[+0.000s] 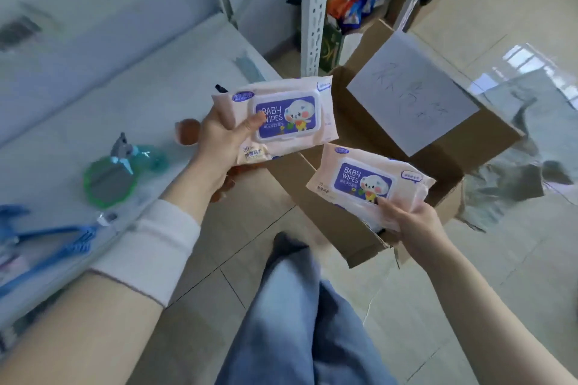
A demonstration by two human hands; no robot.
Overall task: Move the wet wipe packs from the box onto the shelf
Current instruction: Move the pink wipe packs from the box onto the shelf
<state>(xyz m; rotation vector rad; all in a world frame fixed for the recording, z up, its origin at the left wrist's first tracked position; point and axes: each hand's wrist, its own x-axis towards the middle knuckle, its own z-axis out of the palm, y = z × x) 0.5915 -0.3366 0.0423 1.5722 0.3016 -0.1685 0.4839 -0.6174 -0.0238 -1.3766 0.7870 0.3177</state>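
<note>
At the bottom of the frame are the person's legs in blue jeans, standing on the tiled floor (469, 306). Just above them, both forearms reach forward. The right hand (416, 223), at the lower right, holds one wet wipe pack (369, 181) over the open cardboard box (328, 206); its grip is pinching the near edge of the pack, thumb on top. The left hand (219, 141), in the middle of the frame, holds a second pack (281, 117), with the thumb pressed on the plastic lid and the fingers hidden under it. Both packs are thus out of the box and not yet on the shelf.

To do this step well, it seems best to keep each pack flat, lid upward, and to lay the left one down first, since it is nearer the white shelf board (150, 103) at the left.

On this board lie a round green object (109, 181), a small spray bottle (137, 153) and blue hangers (53, 241). At the upper middle a perforated white post (314, 9) stands with colourful bags behind it. The box flap carries a grey sheet (413, 91) with blurred handwriting.
</note>
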